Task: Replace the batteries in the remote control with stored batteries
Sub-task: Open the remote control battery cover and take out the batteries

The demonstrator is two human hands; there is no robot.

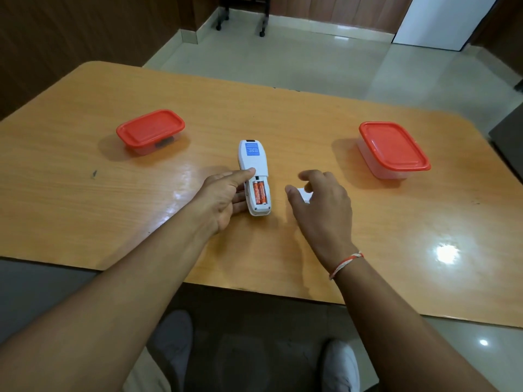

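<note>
Near the table's (283, 114) middle lies the remote (252, 165), back upward, cover off, two orange batteries (260, 192) exposed. Left hand (223, 198) grips its side, thumb on top, evidently steadying it. Right hand (322, 203) hovers with relaxed fingers over a small white piece (305, 194), likely the cover. Two red-lidded boxes, left (150, 131) and right (393, 149), sit well apart toward the side edges, with open room between.

The right hand (322, 206) is covering most of a small white piece (304, 195). The blue label (252, 149) print is reading too small. A container (393, 149) is showing unclear contents.
</note>
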